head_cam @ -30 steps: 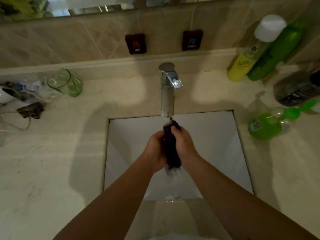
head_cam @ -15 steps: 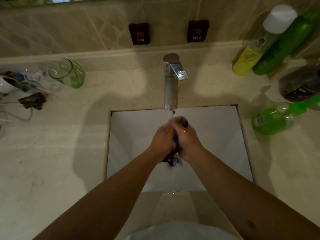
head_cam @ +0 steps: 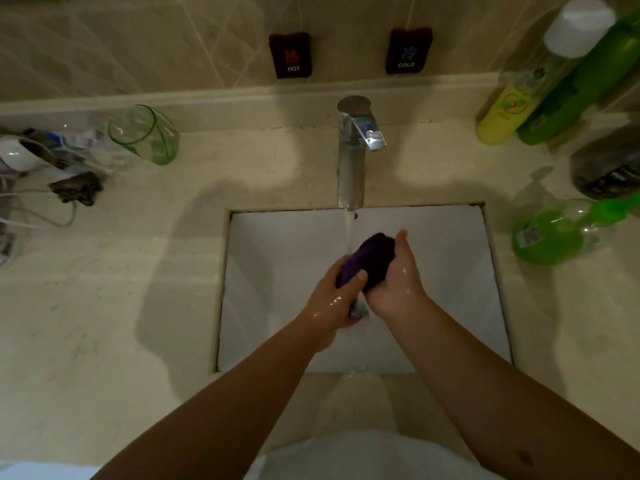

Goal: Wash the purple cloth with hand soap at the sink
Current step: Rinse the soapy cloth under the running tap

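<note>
A bunched purple cloth [head_cam: 372, 256] sits between both my hands over the white sink [head_cam: 277, 271]. My left hand [head_cam: 334, 296] grips its lower left part, thumb curled over it. My right hand [head_cam: 398, 275] cups the cloth's right side, fingers pressed along it. Water runs from the chrome tap [head_cam: 353, 161] onto the cloth's left edge and drips out below my hands. A green hand soap pump bottle [head_cam: 550, 237] lies on the counter right of the sink.
A yellow bottle [head_cam: 509, 105], a green bottle [head_cam: 581, 88] and a dark container [head_cam: 609, 168] stand at the back right. A green-tinted glass [head_cam: 145, 136], cables and small items lie at the left. Hot and cold tags hang on the wall.
My hands have opened apart slightly and the cloth shows more, now bunched up toward the right; the right hand has slid up along it under the stream.
</note>
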